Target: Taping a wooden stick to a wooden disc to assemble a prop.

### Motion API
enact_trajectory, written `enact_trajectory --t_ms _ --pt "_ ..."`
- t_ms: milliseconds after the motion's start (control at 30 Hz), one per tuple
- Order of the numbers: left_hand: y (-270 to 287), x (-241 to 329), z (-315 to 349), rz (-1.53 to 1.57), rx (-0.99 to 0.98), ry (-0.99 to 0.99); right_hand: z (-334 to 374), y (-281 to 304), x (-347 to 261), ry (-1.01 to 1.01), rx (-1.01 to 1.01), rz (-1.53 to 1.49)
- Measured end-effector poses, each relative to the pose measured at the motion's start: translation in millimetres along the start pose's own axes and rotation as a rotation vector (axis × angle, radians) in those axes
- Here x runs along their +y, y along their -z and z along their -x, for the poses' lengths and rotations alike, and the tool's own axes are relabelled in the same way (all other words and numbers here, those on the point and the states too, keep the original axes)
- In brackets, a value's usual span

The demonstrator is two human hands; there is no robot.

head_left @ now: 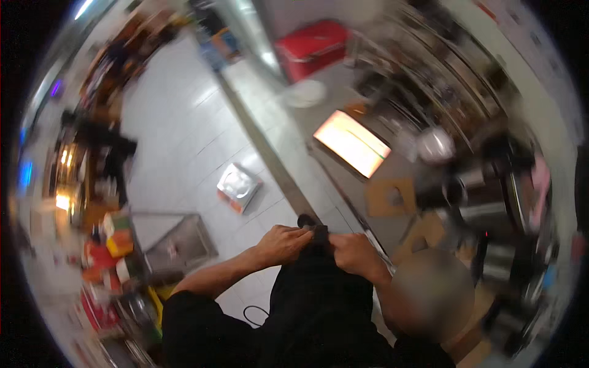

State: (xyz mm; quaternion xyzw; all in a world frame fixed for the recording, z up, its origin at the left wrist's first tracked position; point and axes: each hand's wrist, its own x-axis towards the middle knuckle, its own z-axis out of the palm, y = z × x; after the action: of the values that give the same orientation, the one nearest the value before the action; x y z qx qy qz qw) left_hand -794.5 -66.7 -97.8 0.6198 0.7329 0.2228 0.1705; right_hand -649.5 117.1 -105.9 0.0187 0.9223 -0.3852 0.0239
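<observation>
Both my hands are together in front of my waist, on either side of a small dark brown or black piece point(320, 233) that looks like a strap or flap; blur hides its exact kind. The fingers of my left hand point(284, 245) are bent and pinch its left side. From the right, my right hand point(358, 253) is closed with its thumb and fingertips against the other side. Below the hands is my black clothing point(328, 294). A rounded black bit point(306, 221) sticks out just beyond the left fingertips.
Ahead on the pale tiled floor point(178, 116) lies a white and orange package point(238, 184). To the right, a grey counter point(343, 184) holds a lit screen point(353, 143), cardboard point(391, 197) and metal pots. A red cooler box point(313, 49) stands far off; a metal-framed cart point(175, 242) is left.
</observation>
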Motion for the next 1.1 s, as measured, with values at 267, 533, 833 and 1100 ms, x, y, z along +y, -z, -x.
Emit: enact_trajectory --t_ms 267,533,833,1100 --pt "124 -89 116 -0.158 0.316 0.363 -228 -26 -119 0.404 -0.376 -0.188" --pt "210 -232 156 0.198 0.471 0.710 -440 -53 -193 0.597 -0.499 0.079" --pt "228 -527 206 0.248 0.873 1.081 -721 -160 0 -0.004 -0.263 0.167" --pt "422 -683 300 0.008 1.471 1.367 -990 -251 -22 -0.062 -1.113 0.286"
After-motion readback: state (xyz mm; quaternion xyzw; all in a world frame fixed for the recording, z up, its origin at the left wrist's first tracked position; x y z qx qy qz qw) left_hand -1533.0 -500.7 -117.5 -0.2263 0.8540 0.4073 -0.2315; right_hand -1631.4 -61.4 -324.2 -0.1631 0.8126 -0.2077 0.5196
